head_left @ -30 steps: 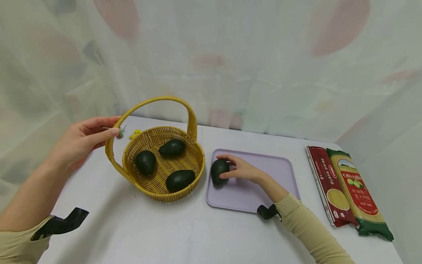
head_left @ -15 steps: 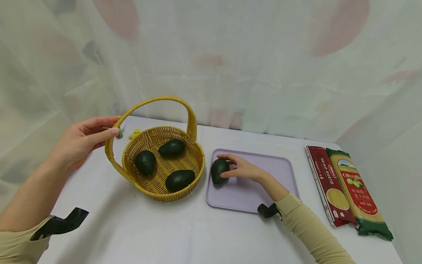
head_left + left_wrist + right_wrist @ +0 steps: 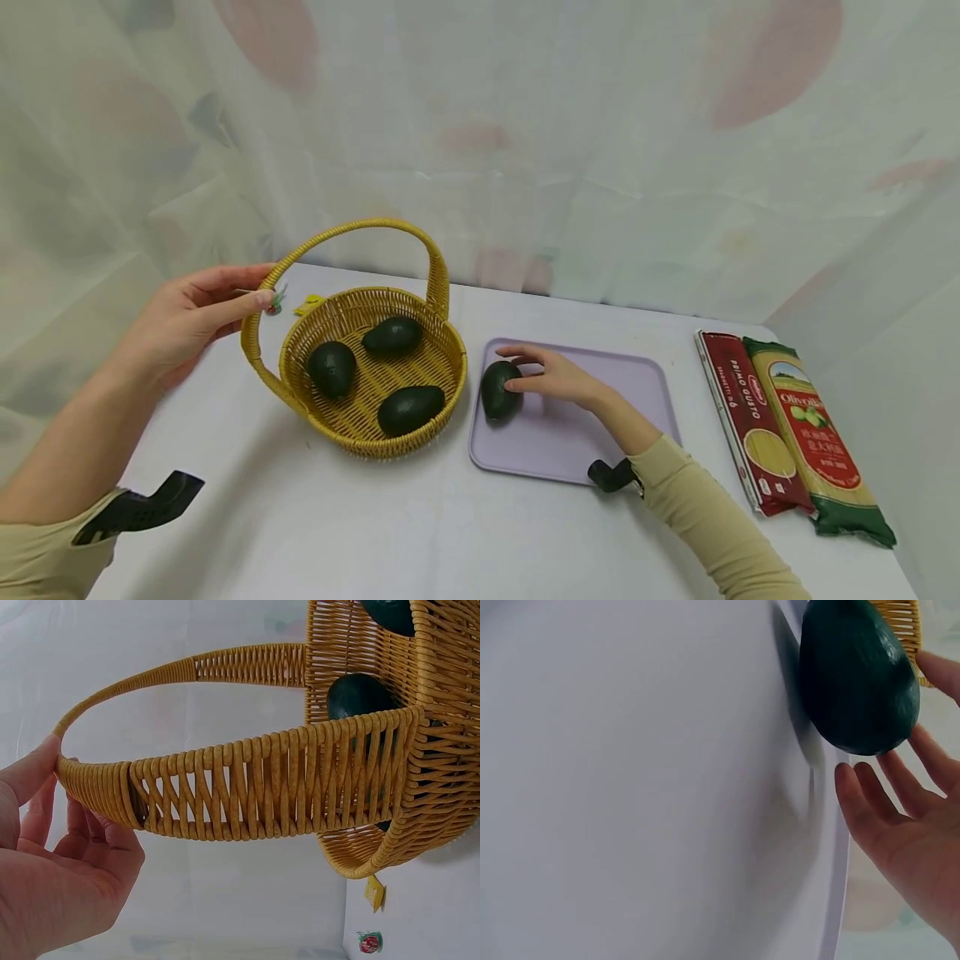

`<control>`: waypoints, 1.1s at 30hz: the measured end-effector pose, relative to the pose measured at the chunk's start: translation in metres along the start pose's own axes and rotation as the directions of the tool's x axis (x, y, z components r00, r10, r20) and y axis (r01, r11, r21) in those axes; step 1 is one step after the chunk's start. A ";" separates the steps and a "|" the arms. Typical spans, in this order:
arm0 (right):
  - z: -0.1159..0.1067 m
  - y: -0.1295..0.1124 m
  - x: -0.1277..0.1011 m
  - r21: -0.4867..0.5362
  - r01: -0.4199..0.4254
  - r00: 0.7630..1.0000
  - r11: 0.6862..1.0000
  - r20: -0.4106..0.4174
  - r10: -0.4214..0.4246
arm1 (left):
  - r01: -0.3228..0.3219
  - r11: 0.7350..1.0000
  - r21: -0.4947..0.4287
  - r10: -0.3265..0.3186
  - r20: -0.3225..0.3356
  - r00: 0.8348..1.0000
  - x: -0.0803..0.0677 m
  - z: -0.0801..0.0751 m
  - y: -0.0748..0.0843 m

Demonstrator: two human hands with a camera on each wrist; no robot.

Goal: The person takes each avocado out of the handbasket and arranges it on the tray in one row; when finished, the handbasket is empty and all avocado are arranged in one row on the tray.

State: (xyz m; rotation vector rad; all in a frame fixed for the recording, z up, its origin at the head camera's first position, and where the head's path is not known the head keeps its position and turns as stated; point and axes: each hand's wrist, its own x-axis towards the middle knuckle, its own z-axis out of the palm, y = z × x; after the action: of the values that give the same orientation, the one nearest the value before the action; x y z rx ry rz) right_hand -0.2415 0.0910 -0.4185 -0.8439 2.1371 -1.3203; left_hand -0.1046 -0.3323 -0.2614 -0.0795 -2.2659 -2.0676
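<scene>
In the head view my left hand (image 3: pixel 183 321) pinches the handle of a yellow woven basket (image 3: pixel 363 371) between thumb and fingers. Three dark green avocados lie inside it, one of them the left avocado (image 3: pixel 331 368). A further avocado (image 3: pixel 497 400) rests on the left part of a lilac tray (image 3: pixel 570 454). My right hand (image 3: pixel 558 377) is beside that avocado, fingers loosely spread and not wrapped round it. In the right wrist view the avocado (image 3: pixel 859 682) sits just beyond the fingertips; whether the thumb touches it I cannot tell.
Two spaghetti packs, a red pack (image 3: pixel 753 421) and a green-ended pack (image 3: pixel 817 433), lie at the right of the white table (image 3: pixel 375 525). A small yellow item (image 3: pixel 309 305) and a small red-green item (image 3: pixel 276 300) lie behind the basket. A patterned curtain (image 3: pixel 525 167) hangs behind.
My right hand's fingers have loosened and drawn slightly back from the avocado on the tray, which has tilted a little. The left hand and basket stay practically still.
</scene>
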 end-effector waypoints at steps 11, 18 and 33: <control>-0.005 -0.018 0.002 0.042 0.034 0.989 0.999 -0.144 -0.028 | 0.012 0.997 0.077 -0.009 -0.034 0.999 -0.002 0.002 0.001; -0.008 -0.029 0.008 0.027 0.053 0.990 0.998 -0.131 -0.049 | 0.007 0.994 0.113 -0.003 -0.033 0.999 -0.002 0.002 0.001; -0.011 -0.073 0.032 -0.059 0.132 0.990 0.990 0.063 -0.128 | -0.007 0.999 0.038 0.007 -0.005 1.000 -0.001 0.001 0.000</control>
State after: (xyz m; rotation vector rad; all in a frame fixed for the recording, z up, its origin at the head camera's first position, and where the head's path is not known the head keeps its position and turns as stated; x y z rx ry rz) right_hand -0.2531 0.0496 -0.3500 -1.0504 2.1182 -1.2803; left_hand -0.1038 -0.3315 -0.2617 -0.0791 -2.2979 -2.0178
